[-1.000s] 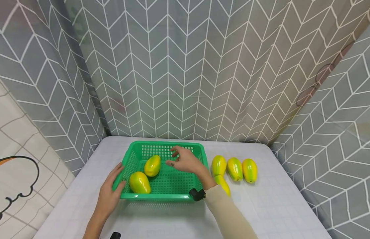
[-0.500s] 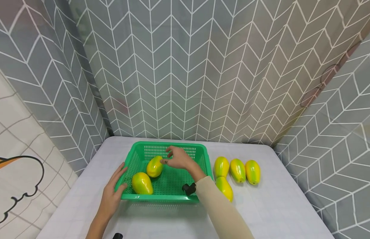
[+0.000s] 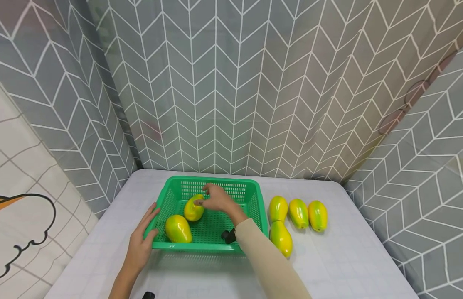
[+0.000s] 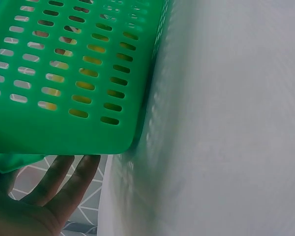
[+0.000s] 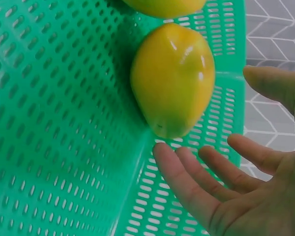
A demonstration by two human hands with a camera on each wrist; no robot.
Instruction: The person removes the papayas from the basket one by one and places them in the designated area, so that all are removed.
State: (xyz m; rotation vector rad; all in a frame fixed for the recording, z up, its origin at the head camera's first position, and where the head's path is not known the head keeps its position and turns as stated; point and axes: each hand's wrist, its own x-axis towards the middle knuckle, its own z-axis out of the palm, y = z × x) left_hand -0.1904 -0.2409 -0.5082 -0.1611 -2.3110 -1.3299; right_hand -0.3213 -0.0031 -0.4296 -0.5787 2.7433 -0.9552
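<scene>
A green perforated plastic basket [image 3: 216, 246] holds two yellow-green papayas. One papaya [image 3: 178, 229] lies in the front left corner, the other papaya [image 3: 194, 208] a little behind it. Over this rear one reaches my right hand [image 3: 217, 199], thumb and fingers spread apart. In the right wrist view the fingertips come close to the narrow end of the papaya [image 5: 173, 81], and the hand holds nothing. My left hand [image 3: 139, 241] rests against the basket's left rim near the front corner. Its straight fingers touch the rim in the left wrist view, [image 4: 64, 196].
Several more papayas lie on the white-covered table to the basket's right: a front papaya [image 3: 281, 238], a papaya [image 3: 278, 208] touching it from behind, and a pair farther right, including the end papaya [image 3: 317, 216]. A grey patterned curtain [image 3: 224, 83] hangs behind the table.
My right hand has moved left inside the basket, toward the rear papaya. The left hand stays at the basket's rim. The view has shifted slightly.
</scene>
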